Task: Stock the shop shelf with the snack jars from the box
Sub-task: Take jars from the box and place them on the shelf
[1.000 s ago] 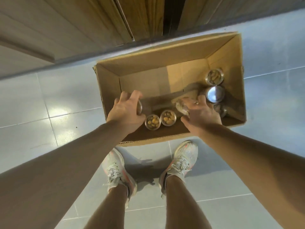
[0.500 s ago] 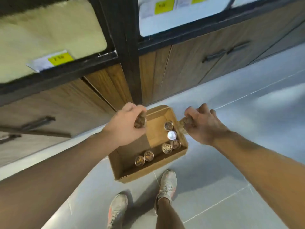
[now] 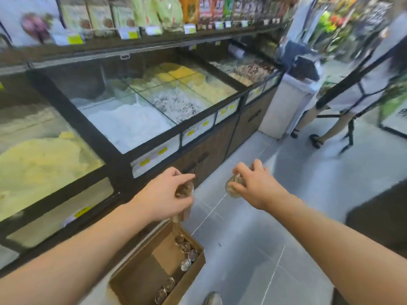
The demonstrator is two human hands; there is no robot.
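Observation:
My left hand [image 3: 164, 195] grips a clear snack jar [image 3: 184, 191] from above, held at waist height in front of the glass counter. My right hand [image 3: 256, 187] holds a second snack jar [image 3: 233, 187] the same way, a little to the right. The open cardboard box [image 3: 196, 271] sits on the floor below my hands, with several jars [image 3: 186, 253] still standing along its right side. The shop shelf [image 3: 136, 44] runs along the top, above the bins, lined with bagged goods.
A glass-topped counter of bulk bins [image 3: 141, 111] with wooden cabinet doors [image 3: 204, 157] stands to the left. Another person [image 3: 343, 100] stands at the aisle's far right beside a white bin [image 3: 284, 106]. A dark mat [image 3: 378, 216] lies on the grey tile floor.
Both hands have lifted a jar each out of the box and risen. My view has swung up from the box to the counter and shelf.

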